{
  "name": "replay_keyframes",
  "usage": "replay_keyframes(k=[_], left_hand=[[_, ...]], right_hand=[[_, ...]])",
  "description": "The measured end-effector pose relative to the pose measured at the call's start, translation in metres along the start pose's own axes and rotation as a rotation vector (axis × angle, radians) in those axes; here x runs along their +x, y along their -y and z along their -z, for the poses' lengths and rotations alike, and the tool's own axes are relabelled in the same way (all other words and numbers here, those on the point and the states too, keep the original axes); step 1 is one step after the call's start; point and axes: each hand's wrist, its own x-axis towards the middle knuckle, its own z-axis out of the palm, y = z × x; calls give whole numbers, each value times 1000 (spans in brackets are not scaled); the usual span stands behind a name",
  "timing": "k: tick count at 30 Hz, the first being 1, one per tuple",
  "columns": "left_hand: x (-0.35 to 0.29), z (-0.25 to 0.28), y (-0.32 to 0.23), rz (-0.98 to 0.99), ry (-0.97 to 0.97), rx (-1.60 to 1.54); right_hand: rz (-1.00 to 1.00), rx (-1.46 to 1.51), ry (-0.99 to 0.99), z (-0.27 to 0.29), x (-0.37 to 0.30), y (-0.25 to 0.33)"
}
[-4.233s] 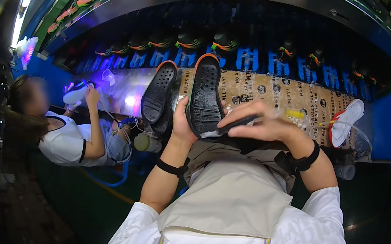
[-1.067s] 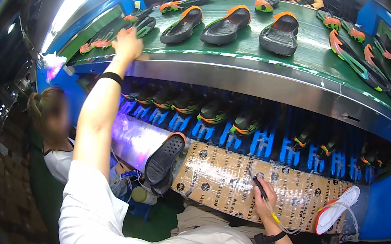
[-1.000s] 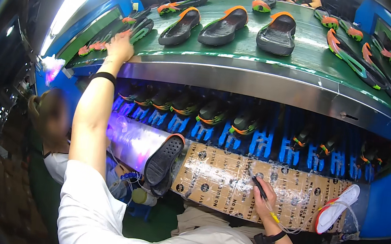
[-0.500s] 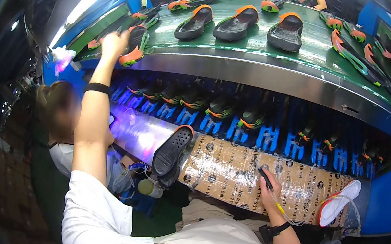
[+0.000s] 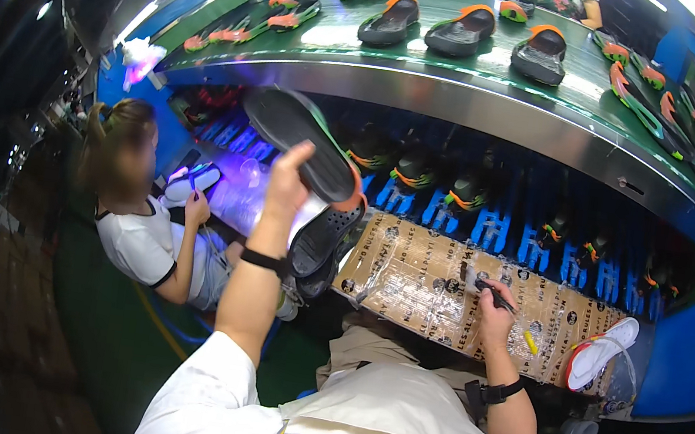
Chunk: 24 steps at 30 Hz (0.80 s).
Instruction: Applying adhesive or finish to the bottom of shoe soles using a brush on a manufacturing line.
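My left hand (image 5: pixel 287 178) is closed round a dark sandal upper with orange and green trim (image 5: pixel 297 130), held up at a tilt over the left part of the bench. Just below it, a black clog with holes in its toe (image 5: pixel 315 243) rests on the bench, partly hidden by my hand and the sandal upper. My right hand (image 5: pixel 494 320) grips a slim black-handled tool (image 5: pixel 497 296) above the cardboard-covered bench top (image 5: pixel 408 287). The tool's tip is blurred.
A green conveyor belt (image 5: pixel 298 59) behind carries several sandal uppers; more hang on blue racks (image 5: pixel 445 210) beneath. At right lies a white and red sole (image 5: pixel 602 351) with a clear tube. A co-worker (image 5: pixel 138 238) sits at left holding a white shoe; another person stands beyond the belt.
My left hand has come back from the belt toward the bench, bringing a sandal upper with it. My right hand still holds the tool, turned to a different angle.
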Motion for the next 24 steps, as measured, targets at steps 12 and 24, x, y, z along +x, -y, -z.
replay_keyframes(k=[12,24], left_hand=[[-189,-34,140,452,247,-421],[-219,-55,153,675,193,-543]], right_hand=[[-100,387,227,-18,-13,76],[-54,265,364,-74,-10,121]])
